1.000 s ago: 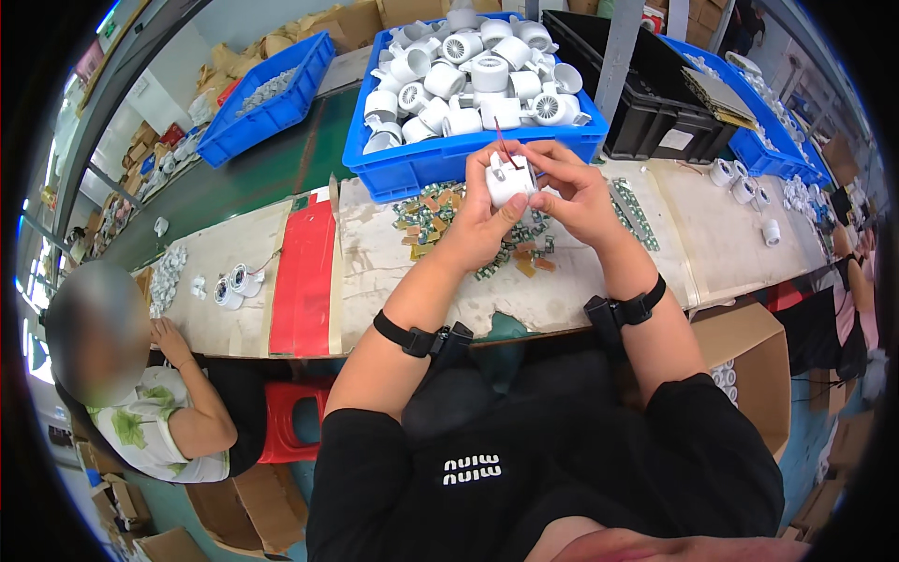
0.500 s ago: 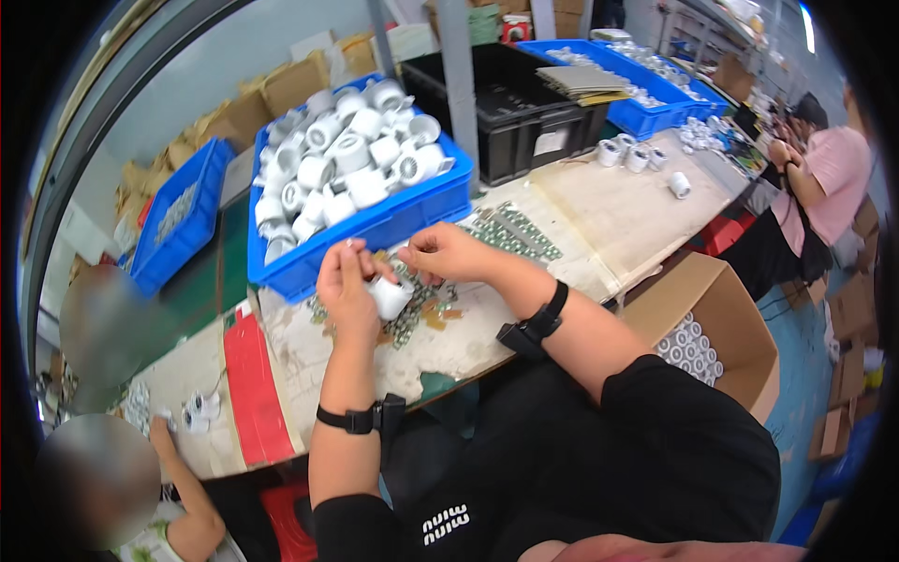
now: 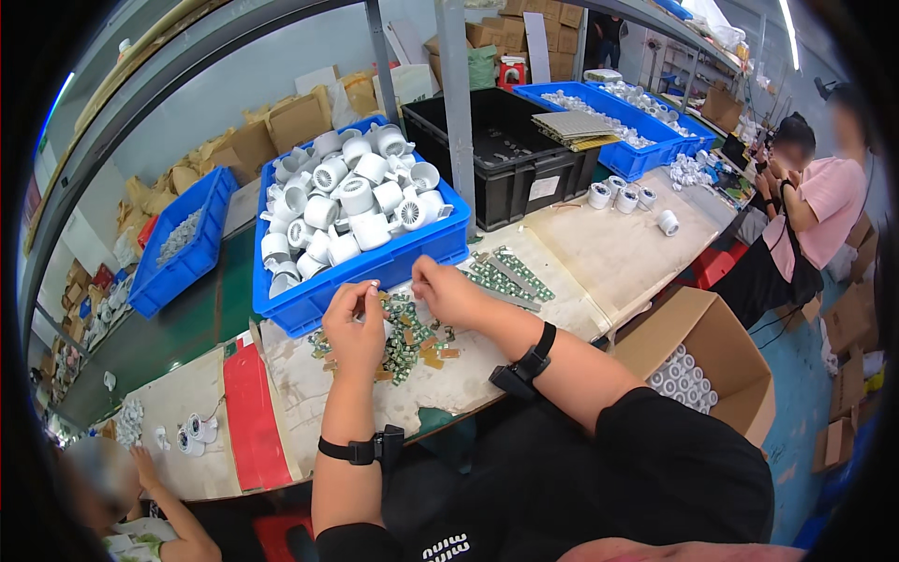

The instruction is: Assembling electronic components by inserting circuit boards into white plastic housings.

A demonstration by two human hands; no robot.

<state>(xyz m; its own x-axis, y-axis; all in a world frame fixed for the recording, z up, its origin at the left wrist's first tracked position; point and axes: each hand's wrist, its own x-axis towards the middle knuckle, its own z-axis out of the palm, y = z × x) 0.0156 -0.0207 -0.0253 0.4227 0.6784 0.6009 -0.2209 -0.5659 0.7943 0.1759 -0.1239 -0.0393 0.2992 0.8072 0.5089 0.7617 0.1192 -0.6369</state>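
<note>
The left hand [image 3: 353, 332] curls its fingers narrow, any grip unclear. Green boards [image 3: 403, 351] lie near the bench's [image 3: 599, 262] front edge. White lettering [image 3: 444, 547] marks the black shirt [image 3: 571, 478]. The right hand [image 3: 451, 294] bunches its fingers, contents hidden. A pale label [image 3: 543, 188] fronts the black crate [image 3: 507, 195].

From the person's head, a fisheye camera (bending straight edges) is looking forward and down over the nearby tabletop [image 3: 599, 253].
</note>
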